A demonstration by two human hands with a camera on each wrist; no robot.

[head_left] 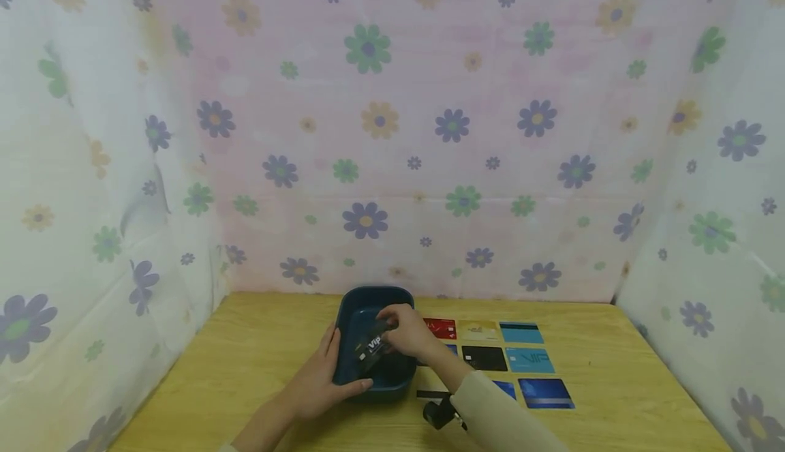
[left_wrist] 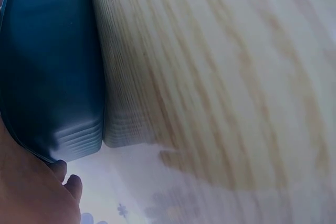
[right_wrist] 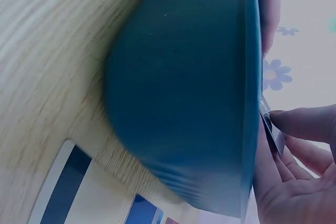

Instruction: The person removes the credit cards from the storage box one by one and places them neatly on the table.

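Observation:
A dark teal plastic bin [head_left: 400,394] stands on the table. My left hand [head_left: 313,385] holds it at the left and near sides, thumb over the near rim; in the left wrist view some fingertips [left_wrist: 73,184] show by the bin's end. My right hand [head_left: 406,333] is over the bin's opening and pinches a black card [head_left: 372,348] marked "Vip" between thumb and fingers. The right wrist view shows that card [right_wrist: 271,132] edge-on beside the rim. What lies on the bin's floor is mostly hidden by the card and hand.
Right of the bin, cards lie in rows: red [head_left: 443,329], gold [head_left: 480,330], striped blue [head_left: 521,333], black [head_left: 484,358], light blue [head_left: 530,360], dark blue [head_left: 547,393] and others partly covered by my right arm. Flowered cloth [head_left: 392,166] encloses the wooden table [head_left: 245,343].

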